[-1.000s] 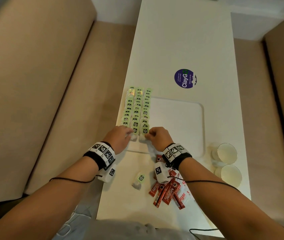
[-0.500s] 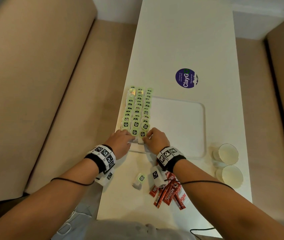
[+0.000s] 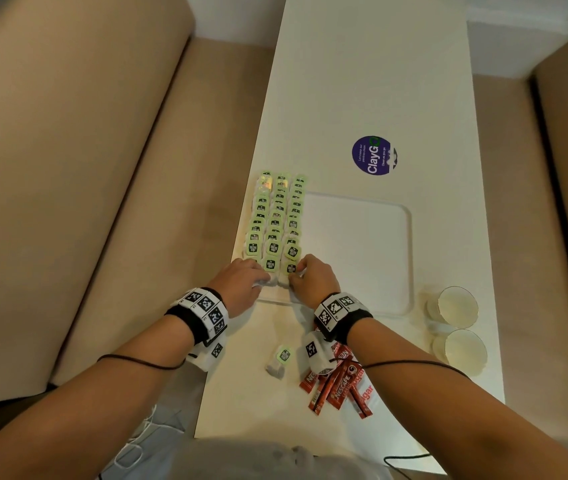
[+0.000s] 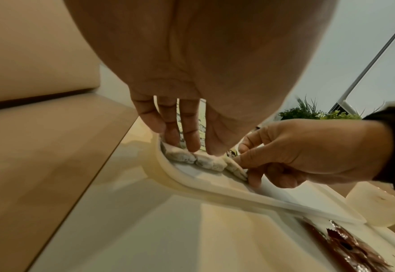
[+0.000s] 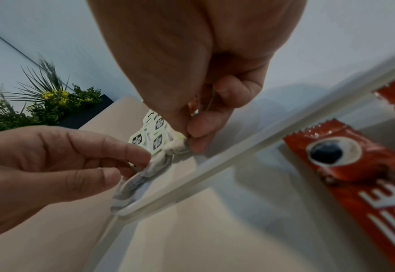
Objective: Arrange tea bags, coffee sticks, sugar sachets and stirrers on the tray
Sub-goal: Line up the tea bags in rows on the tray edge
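A white tray lies on the table, and three rows of green-tagged tea bags fill its left part. My left hand pinches the nearest tea bag of the left rows between thumb and fingertips. My right hand pinches the nearest bag of the right row between thumb and forefinger. One loose tea bag lies on the table near me. Red coffee sticks sit under my right wrist on top of white sugar sachets. No stirrers are in view.
Two paper cups lie on their sides right of the tray's near corner. A round purple sticker sits beyond the tray. Beige benches flank the narrow white table on both sides.
Both hands stay at the near end of the tea bag rows and have drawn slightly closer together. The nearest bags have been nudged a little; nothing else has moved.
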`<state>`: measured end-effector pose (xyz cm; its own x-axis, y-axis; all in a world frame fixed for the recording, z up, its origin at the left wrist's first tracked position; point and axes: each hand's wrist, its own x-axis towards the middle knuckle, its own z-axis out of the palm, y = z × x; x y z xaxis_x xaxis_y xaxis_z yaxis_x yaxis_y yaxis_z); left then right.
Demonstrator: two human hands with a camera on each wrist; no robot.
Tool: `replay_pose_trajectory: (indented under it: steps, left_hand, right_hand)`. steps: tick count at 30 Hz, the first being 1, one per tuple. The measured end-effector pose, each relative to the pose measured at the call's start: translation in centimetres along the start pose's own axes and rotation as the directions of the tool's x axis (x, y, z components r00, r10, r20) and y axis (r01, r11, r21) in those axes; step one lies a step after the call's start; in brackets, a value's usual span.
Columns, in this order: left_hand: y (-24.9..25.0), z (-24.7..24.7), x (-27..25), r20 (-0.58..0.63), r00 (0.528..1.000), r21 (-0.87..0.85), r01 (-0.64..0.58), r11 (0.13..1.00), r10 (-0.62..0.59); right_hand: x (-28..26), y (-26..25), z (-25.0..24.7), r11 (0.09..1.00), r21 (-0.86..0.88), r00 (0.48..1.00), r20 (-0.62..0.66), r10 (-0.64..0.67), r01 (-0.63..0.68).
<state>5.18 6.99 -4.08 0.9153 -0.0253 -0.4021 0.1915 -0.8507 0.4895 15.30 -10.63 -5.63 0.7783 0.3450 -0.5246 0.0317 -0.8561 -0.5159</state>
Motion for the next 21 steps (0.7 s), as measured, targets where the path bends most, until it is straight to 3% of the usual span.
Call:
replay_pose_trajectory:
  steps: [5, 8, 11, 13, 17, 21]
  left_hand:
    - [-0.2, -0.2, -0.6, -0.046, 0.998, -0.088, 0.025, 0.996, -0.029]
    - [0.3, -0.2, -1.7, -0.052, 0.998, -0.132, 0.025, 0.991, -0.032]
    - [0.9, 0.3, -2.8, -0.014, 0.999, -0.170, 0.040, 0.985, -0.043]
    - [1.1, 1.0, -3.5, 0.032, 0.998, -0.191, 0.052, 0.980, -0.046]
    - [1.4, 2.8, -4.8, 0.168, 0.983, -0.196, 0.110, 0.974, -0.077]
    - [1.7, 4.5, -5.7, 0.248, 0.964, -0.157, 0.133, 0.979, -0.092]
  right_hand:
    - [-0.5, -0.1, -0.2, 1.000, 0.008, 1.000, 0.015, -0.017, 0.017]
    - [-1.3, 0.3, -0.6, 0.989, 0.000, 0.988, 0.044, -0.146, 0.146]
    - [-3.0, 0.7, -1.2, 0.939, -0.047, 0.928, 0.173, -0.329, 0.341]
    - [-4.2, 1.0, -1.4, 0.900, -0.087, 0.870, 0.311, -0.384, 0.428]
    - [-6.1, 1.7, -1.0, 0.823, -0.201, 0.769, 0.522, -0.369, 0.531]
    - [-7.1, 2.2, 0.1, 0.789, -0.272, 0.740, 0.597, -0.311, 0.551]
